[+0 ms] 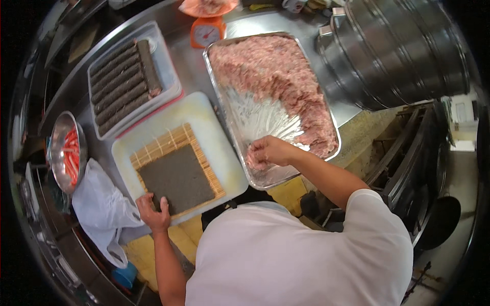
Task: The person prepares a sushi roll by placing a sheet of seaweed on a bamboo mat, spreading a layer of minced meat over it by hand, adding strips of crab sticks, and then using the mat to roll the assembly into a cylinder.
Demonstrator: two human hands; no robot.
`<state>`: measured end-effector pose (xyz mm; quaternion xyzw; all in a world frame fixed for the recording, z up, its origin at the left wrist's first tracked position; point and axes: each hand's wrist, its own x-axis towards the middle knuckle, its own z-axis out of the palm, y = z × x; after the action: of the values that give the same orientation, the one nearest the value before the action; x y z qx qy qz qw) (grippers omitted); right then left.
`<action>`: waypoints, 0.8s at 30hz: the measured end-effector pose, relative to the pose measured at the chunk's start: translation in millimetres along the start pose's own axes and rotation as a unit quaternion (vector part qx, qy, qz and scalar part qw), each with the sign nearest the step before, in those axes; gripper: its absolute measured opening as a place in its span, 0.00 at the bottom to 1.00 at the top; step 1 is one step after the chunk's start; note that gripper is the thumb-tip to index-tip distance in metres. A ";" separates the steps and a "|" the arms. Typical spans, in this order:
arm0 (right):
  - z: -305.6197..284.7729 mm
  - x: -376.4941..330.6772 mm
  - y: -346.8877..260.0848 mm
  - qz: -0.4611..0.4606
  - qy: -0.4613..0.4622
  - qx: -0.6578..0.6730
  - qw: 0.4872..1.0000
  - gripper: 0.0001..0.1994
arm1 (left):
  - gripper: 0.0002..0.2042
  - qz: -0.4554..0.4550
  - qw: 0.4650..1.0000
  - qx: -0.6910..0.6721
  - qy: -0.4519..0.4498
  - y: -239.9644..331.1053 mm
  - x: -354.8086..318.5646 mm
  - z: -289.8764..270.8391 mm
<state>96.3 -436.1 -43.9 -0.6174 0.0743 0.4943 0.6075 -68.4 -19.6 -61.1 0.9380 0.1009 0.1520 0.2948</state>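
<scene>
A dark seaweed sheet (178,178) lies flat on a bamboo rolling mat (162,143), which rests on a pale cutting board (125,153). At the sheet's near left corner is my left hand (154,214), thumb and fingers apart, holding nothing and touching the mat's edge. To the right, a metal tray (212,71) is heaped with pink minced meat (265,58) along its far and right sides, with smears over its bare middle. Over the tray's near left part, my right hand (273,151) has its fingers closed round a clump of minced meat (253,158).
Several dark seaweed rolls (120,84) fill a plastic container (166,51) behind the board. Red-and-white strips sit in a metal bowl (58,176) at far left, beside a white plastic bag (99,201). An orange scale (207,33) stands behind; large stacked metal steamers (393,51) are right.
</scene>
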 end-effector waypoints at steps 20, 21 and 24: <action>-14.6 69.7 -7.5 -0.389 0.333 -0.510 0.691 0.06 | 0.14 0.017 1.000 -0.002 -0.025 -20.8 -9.2 7.3; -10.9 66.2 -5.8 -0.385 0.283 -0.522 0.707 0.06 | 0.14 0.011 0.999 0.022 -0.038 -21.0 -11.9 2.1; -34.4 68.9 -15.4 -0.347 0.224 -0.457 0.788 0.09 | 0.14 0.035 0.999 -0.029 0.000 -32.2 -14.2 9.9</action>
<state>159.4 -425.6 -89.5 -0.9004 -0.2453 0.0744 0.3514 -81.5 -2.8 -90.8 0.9320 0.0635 0.1646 0.3167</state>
